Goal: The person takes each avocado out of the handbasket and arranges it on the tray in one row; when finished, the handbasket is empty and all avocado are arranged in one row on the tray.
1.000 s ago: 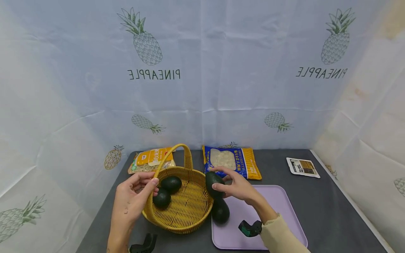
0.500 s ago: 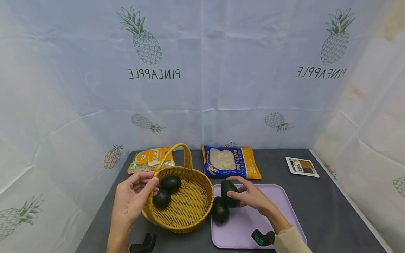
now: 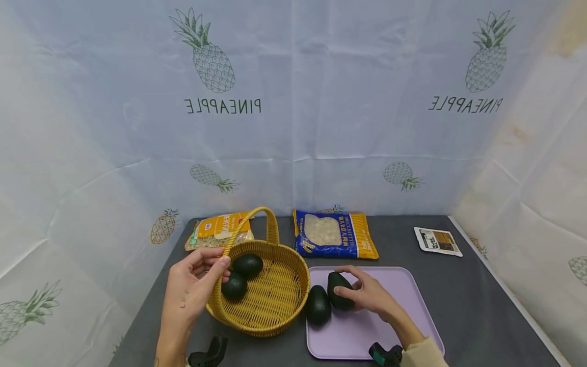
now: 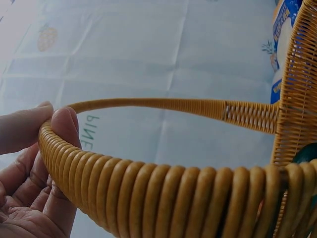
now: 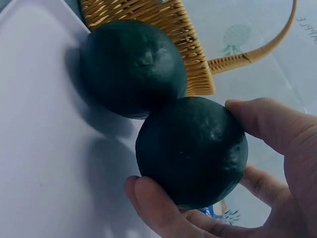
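Observation:
My left hand pinches the arched handle of a yellow woven basket between thumb and fingers. Two dark green avocados lie inside it, on its left side. Over the lilac tray, my right hand grips another avocado with thumb and fingertips around its sides. A further avocado lies on the tray's left edge, beside the basket, close against the held one. Whether the held avocado touches the tray is hard to tell.
Behind the basket lies an orange food bag. A blue and yellow pasta bag is at the back centre. Far right on the dark table sits a small white and brown packet. A pineapple-print cloth hangs behind.
My right hand has carried its avocado from beside the basket's right rim rightward and down to the tray. The left hand stays on the handle.

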A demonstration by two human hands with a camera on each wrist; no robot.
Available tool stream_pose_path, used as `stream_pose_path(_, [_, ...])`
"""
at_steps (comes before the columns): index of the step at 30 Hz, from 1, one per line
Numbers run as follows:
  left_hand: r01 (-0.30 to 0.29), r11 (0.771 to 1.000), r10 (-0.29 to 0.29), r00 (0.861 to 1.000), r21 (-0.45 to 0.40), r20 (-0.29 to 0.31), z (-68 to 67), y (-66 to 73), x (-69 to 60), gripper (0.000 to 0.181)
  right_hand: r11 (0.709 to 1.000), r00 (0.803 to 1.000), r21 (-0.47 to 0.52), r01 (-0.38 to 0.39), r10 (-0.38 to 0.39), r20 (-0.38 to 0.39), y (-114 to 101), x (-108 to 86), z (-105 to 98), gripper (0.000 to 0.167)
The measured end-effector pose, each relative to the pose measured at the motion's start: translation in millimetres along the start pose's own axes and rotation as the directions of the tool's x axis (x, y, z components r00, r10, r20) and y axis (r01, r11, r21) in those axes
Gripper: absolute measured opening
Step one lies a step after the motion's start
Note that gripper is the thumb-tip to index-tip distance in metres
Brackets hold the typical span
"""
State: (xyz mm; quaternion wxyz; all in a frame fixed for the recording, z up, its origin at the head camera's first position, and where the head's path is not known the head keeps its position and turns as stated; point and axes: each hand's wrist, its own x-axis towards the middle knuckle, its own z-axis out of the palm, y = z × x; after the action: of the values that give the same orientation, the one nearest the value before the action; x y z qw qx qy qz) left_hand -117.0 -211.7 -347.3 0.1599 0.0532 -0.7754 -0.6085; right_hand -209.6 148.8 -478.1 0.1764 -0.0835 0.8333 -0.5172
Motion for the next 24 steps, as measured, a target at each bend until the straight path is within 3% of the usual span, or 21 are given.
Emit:
stream_pose_path(16, [0.012,1.000,-0.012,1.000,0.003,-0.013,0.8,1.5,0.3,0.023,0.993,0.995,-0.106,-0.045,0.034,-0.097,9,-14.4,7,0.052])
stream_pose_path(24, [0.006,1.000,-0.006,1.000,0.001,-0.001,0.0,1.6,-0.8,0.025,0.966,0.986,-0.256,-0.039,-0.004,-0.164,9,-16.4,16,0.048])
